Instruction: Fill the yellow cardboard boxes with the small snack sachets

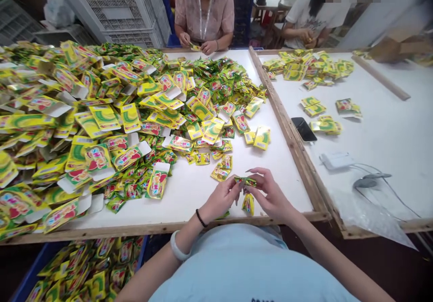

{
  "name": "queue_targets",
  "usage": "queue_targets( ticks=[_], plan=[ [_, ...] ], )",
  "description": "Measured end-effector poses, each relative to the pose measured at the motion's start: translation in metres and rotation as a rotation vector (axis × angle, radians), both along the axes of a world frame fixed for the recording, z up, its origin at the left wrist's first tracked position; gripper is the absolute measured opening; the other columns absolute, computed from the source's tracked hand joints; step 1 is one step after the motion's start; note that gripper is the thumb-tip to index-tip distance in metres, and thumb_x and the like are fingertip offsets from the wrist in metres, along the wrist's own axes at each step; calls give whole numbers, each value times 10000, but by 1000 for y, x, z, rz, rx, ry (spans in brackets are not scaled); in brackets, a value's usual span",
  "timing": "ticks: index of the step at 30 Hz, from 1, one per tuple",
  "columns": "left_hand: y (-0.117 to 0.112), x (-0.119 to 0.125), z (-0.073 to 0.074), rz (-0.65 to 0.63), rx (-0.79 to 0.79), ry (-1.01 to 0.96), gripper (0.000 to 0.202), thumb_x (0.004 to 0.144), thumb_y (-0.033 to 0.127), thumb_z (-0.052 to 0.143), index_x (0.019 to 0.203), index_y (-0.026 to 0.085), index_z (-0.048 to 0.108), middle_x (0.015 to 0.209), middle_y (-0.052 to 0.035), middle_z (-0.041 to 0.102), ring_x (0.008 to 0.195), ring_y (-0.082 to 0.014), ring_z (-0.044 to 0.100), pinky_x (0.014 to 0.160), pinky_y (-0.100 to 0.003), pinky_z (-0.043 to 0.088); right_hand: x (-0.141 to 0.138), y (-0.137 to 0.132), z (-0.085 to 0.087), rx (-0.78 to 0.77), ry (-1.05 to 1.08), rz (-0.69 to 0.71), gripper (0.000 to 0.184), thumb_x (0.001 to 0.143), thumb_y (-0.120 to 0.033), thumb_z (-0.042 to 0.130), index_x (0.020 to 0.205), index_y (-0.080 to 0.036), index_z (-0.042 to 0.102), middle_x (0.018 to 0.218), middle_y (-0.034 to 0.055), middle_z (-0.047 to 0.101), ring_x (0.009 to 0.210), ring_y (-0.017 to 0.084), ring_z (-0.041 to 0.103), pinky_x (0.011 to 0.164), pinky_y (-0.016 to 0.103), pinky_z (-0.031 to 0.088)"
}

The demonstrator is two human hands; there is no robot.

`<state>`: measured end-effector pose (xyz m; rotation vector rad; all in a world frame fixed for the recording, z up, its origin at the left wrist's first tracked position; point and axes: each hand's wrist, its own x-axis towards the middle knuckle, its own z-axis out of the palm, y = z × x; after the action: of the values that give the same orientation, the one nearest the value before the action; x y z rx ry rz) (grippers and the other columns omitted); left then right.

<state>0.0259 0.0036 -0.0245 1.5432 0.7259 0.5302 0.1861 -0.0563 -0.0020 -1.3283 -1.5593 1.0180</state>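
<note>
Both my hands meet over the white table (pixel 270 171) near its front edge. My left hand (pixel 225 196), with a dark beaded bracelet and a pale bangle at the wrist, pinches one end of small green candy packets (pixel 246 181). The fingers of my right hand (pixel 270 193) close on the other end. How many packets there are I cannot make out. Just below my fingers is a yellow packet (pixel 248 204). Beyond my left hand lie a few yellow packets (pixel 221 170). A flat yellow-green carton (pixel 158 181) with its white flap up rests to the left.
A large heap of cartons (pixel 101 117) and green packets (pixel 223 76) covers the left and back. A wooden divider (pixel 287 130) runs along my right; past it lie a phone (pixel 303 129) and cables. Two people sit opposite. Below the edge stands a filled blue crate (pixel 34 266).
</note>
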Motion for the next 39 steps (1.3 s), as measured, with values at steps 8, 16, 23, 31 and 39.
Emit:
queue_targets(
  ticks=[8,16,23,31,39],
  plan=[
    [-1,-5,1,217,-122,-166,365,871,490,442,832,159,592,771,-28,566,631,-109,518,513,-209,435,-5,1,-10,128,-157,-48,428,914,-205,437,1297,-244,251,800,14,567,732,173,607,665,317,506],
    [-1,18,-15,226,-418,-240,405,795,551,524,689,164,470,513,49,478,375,-75,444,358,-203,382,0,-1,2,-144,50,-36,423,885,-373,490,1224,-237,277,666,-50,494,590,127,521,540,234,428],
    [16,-5,-15,375,-625,-315,321,805,494,537,804,175,496,621,47,542,449,-61,498,391,-166,428,10,-27,-35,-187,-779,-155,410,780,-593,533,661,-206,464,640,42,537,654,201,533,551,287,373],
    [20,-27,-16,301,-784,-298,303,790,375,636,962,155,519,832,-47,680,735,-150,687,586,-189,546,11,-25,-50,-260,-640,-113,227,879,-418,459,786,-212,461,699,29,592,631,186,553,549,290,398],
    [15,-20,-18,350,-427,-211,467,722,346,702,1102,145,519,824,-57,709,774,-189,680,691,-303,559,19,-4,8,-442,201,117,269,840,-421,559,886,-221,386,751,13,667,567,138,605,560,290,488]
  ],
)
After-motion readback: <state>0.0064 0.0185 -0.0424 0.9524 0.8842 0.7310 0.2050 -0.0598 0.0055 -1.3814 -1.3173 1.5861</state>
